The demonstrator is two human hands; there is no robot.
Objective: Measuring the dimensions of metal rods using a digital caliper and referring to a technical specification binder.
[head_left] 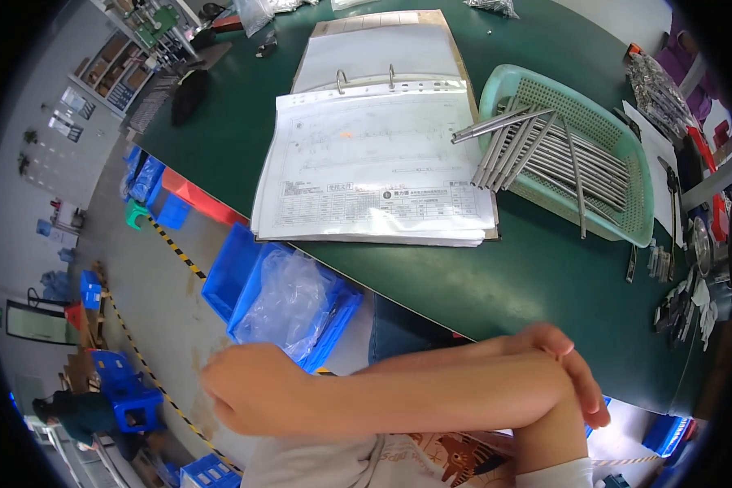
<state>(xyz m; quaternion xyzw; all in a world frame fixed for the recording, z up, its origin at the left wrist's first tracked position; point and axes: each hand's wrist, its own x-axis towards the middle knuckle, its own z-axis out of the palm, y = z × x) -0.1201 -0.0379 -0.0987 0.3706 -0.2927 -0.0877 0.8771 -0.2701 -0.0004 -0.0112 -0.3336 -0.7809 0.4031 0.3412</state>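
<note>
My forearms cross at the front of the bench. My right hand (248, 386) lies at the left end of the crossed arms, its fingers curled into a loose fist with nothing showing in it. At the other end my left hand (573, 366) is cupped around my right elbow (549, 386), thumb on top and fingers hanging past it. Beyond the arms an open ring binder (374, 163) holds printed drawing sheets. To its right stands a pale green perforated basket (647, 203) with several thin metal rods (577, 167); a few rods rest across its rim. Neither hand touches these.
Blue bins (228, 281), one with clear plastic bags (289, 297), stand below the bench's left edge. Tools and gloves (687, 309) lie at the right, near bagged metal parts (655, 89). A machine (150, 24) stands far left. A person (81, 415) is at the lower left.
</note>
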